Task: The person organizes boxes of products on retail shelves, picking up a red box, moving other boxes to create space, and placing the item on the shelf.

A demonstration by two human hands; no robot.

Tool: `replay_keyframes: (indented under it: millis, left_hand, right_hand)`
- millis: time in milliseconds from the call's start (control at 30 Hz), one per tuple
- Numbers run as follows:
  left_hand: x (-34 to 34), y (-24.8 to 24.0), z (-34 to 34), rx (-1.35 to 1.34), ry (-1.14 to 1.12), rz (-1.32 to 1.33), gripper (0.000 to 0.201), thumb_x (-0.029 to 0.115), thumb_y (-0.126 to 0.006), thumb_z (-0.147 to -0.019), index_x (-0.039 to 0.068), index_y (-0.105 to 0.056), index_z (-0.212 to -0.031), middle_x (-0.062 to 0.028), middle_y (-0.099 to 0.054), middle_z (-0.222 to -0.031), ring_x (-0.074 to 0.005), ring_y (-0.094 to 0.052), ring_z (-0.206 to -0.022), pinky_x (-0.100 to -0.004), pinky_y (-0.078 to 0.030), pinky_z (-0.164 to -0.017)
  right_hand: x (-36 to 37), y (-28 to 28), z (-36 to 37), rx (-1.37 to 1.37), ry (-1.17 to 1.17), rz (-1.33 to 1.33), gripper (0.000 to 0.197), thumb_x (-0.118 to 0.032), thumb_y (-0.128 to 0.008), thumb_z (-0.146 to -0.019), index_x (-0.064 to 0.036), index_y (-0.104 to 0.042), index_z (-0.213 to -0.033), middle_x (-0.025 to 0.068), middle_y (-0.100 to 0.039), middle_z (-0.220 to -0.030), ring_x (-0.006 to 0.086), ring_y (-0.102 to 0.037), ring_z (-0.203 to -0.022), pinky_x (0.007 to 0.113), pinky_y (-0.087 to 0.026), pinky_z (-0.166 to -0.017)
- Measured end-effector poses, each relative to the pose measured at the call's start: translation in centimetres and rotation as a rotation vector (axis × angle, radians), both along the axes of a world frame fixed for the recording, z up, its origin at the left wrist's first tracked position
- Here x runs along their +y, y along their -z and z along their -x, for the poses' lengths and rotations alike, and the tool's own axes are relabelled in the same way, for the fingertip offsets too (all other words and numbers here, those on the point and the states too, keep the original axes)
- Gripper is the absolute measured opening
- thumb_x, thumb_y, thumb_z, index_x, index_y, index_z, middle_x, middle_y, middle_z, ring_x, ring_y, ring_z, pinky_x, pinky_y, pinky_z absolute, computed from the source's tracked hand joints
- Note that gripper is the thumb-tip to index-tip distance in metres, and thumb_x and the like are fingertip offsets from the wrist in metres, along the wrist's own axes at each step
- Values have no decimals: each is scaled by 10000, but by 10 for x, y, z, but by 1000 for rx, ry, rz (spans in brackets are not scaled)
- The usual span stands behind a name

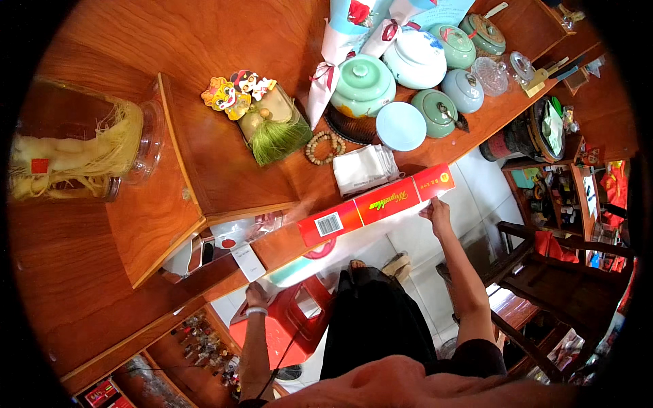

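Note:
A long red carton (381,206) with gold lettering and a barcode at its left end lies slantwise along the front edge of the wooden tabletop. My right hand (439,212) grips its lower edge near the right end, the fingers partly hidden by the box. Lower left, my left hand (256,296), with a pale band at the wrist, is at the near end of a small white card-like box (248,262) that juts past the table edge. Its fingers are too dark to make out. Just behind the carton rests a white cloth pouch (366,170).
Lidded ceramic jars (365,85) stand close together at the back right, beside wrapped flowers (324,80). A bead bracelet (325,147) and a green tassel (280,141) lie left of them. A red plastic stool (289,323) is below; a dark wooden chair (544,279) stands right.

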State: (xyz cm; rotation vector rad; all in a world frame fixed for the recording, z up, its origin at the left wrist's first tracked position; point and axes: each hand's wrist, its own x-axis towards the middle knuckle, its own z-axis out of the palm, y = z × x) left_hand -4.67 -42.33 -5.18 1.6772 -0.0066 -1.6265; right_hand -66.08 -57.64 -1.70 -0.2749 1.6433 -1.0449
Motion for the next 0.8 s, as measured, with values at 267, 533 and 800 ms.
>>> replay_keyframes:
  millis: [267, 533, 800]
  left_hand:
    - [-19, 5, -18, -121, 220, 94, 243, 303, -508, -889, 86, -587, -965, -80, -596, -872, -196, -562, -788, -349, -481, -697]
    - [-35, 18, -5, -222, -44, 12, 219, 248, -522, -879, 73, -568, -1002, -73, -591, -941, -205, -556, -836, -360, -467, -716]
    - [-48, 11, 14, -356, -113, 37, 217, 193, -536, -869, 60, -548, -1040, -66, -586, -1010, -214, -550, -883, -371, -452, -735]
  right_hand:
    - [-47, -14, -20, 51, 12, 243, 362, -316, -486, -900, -66, -467, -1160, 69, -584, -1006, 175, -609, -852, 328, -538, -673]
    - [-59, 32, -12, 35, 147, 339, 472, -351, -558, -855, -120, -408, -1238, 45, -544, -1106, 168, -563, -971, 326, -515, -721]
    - [-40, 10, -26, 82, -122, 22, 507, -471, -443, -887, -21, -499, -1115, 117, -614, -947, 198, -624, -750, 314, -527, -614]
